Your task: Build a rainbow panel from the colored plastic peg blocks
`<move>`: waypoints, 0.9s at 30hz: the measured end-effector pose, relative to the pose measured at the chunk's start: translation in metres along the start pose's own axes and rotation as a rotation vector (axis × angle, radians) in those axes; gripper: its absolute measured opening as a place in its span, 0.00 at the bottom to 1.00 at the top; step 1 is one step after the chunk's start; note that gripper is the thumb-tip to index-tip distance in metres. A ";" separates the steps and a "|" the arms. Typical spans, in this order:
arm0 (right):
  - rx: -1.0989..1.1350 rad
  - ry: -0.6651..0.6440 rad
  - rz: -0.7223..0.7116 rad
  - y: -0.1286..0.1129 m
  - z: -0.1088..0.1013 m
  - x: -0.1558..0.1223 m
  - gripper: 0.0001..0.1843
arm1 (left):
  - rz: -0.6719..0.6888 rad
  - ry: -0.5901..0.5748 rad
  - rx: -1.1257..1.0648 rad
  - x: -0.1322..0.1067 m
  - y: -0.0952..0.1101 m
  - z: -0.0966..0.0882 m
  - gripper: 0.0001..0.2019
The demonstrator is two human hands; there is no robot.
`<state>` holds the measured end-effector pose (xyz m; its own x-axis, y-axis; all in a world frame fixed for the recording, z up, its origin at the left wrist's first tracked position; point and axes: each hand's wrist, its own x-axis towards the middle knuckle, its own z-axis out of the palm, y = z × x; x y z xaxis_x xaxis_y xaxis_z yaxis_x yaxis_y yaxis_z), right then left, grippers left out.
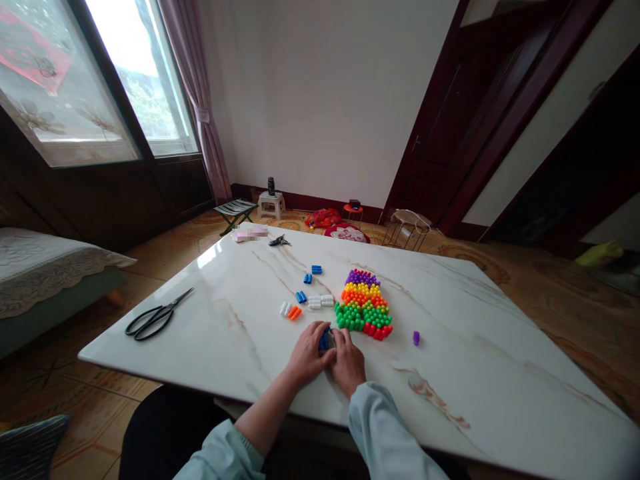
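Observation:
My left hand and my right hand meet near the table's front edge. Their fingers are closed around small blue plastic pieces; something pale shows beside the blue, and the fingers partly hide both. Just beyond my hands lies a block of bead-like pieces in bands of purple, yellow, orange, green and red. To its left are white pieces, an orange pair, another white group and small blue groups. A single purple piece lies off to the right.
Black-handled scissors lie on the left of the marble-patterned table. Pliers and a pale packet are at the far edge. Beyond stand a folding stool, a white stool and a wire-legged stool.

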<state>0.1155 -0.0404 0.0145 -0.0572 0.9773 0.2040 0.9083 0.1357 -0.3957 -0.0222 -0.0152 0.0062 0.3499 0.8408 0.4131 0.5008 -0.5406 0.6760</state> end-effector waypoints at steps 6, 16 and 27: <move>-0.052 0.014 -0.015 -0.001 0.003 0.001 0.10 | 0.008 -0.004 0.029 0.000 0.002 -0.001 0.26; 0.112 0.153 0.025 0.001 0.004 0.000 0.08 | -0.026 0.050 0.098 0.001 -0.007 0.006 0.16; 0.124 0.090 -0.044 0.007 0.004 0.000 0.18 | -0.007 0.032 0.101 0.002 -0.003 0.003 0.15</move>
<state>0.1202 -0.0384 0.0080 -0.0537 0.9522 0.3006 0.8473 0.2027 -0.4909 -0.0205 -0.0115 0.0031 0.3210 0.8443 0.4291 0.5809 -0.5333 0.6149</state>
